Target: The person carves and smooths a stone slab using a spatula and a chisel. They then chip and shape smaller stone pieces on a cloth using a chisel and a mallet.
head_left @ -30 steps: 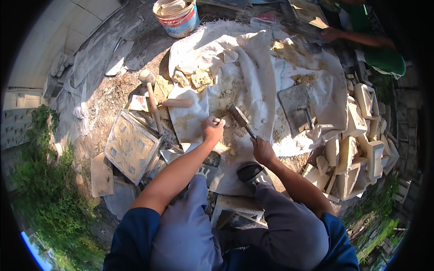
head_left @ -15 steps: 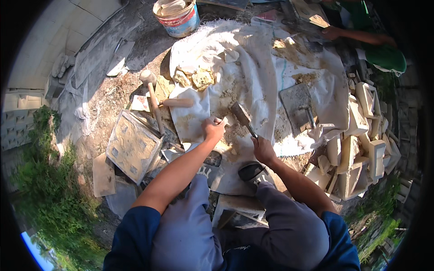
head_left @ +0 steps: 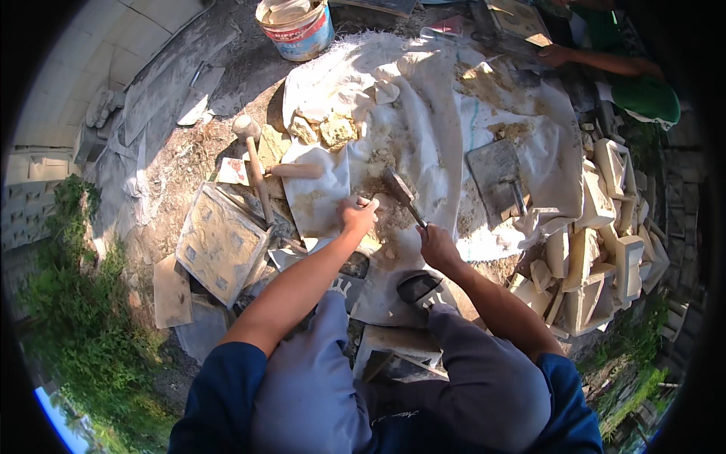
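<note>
the right hand [head_left: 437, 246] is closed round the handle of a small trowel [head_left: 401, 193], its blade tilted over the crumbly heap on the white sack cloth [head_left: 423, 113]. the left hand [head_left: 357, 216] sits just left of the blade, fingers curled on the heap; what it grips, i cannot tell. left of the cloth lie a wooden mallet [head_left: 252, 155] and a square patterned tile [head_left: 221, 242]. a flat float [head_left: 495, 178] rests on the cloth's right part, a paint bucket [head_left: 296, 26] beyond its far edge.

Outdoor dirt ground [head_left: 204, 144]; pale block wall [head_left: 76, 76]; harsh sunlight; greenery [head_left: 68, 333].
</note>
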Demonstrator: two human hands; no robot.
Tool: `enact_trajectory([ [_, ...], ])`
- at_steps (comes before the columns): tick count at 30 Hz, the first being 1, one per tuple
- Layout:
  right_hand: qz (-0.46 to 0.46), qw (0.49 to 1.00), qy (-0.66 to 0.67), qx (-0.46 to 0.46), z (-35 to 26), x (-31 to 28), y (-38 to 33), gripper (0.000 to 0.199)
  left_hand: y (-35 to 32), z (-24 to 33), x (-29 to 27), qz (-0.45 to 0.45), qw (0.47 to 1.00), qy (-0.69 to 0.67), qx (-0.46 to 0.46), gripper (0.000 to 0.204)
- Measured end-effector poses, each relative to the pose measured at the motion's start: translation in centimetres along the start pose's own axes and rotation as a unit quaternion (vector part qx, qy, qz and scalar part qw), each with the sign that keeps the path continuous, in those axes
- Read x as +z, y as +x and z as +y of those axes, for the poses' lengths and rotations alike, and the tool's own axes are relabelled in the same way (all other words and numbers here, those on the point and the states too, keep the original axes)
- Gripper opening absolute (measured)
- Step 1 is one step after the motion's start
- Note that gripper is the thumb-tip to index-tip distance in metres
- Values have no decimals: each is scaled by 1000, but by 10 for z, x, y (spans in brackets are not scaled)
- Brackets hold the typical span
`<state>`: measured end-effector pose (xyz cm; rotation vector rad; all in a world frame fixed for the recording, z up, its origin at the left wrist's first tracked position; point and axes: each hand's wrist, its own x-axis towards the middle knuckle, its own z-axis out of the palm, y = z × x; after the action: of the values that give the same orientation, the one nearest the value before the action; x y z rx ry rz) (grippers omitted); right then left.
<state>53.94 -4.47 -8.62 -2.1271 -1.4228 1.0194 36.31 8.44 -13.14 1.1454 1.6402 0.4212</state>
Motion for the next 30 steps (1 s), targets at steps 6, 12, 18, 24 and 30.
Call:
enact_trajectory([
  [6,90,987,78,-112,-41,-25,8,17,19,-11,-16,28,998,58,-10,15],
  [12,141,978,108,-106,-36,-6,-10,11,-5,14,-11,13,997,77,-24,20],
  [18,-24,1000,6,-4,2,0,-4,35,3,-2,-14,-26,996,-74,-38,13],
  [24,131,974,159,-97,-75,-39,2,18,30,-43,-28,17,998,-45,-28,17],
  [30,-29,999,12,-17,-26,5,-9,23,17,-27,-13,53,996,78,-2,15],
])
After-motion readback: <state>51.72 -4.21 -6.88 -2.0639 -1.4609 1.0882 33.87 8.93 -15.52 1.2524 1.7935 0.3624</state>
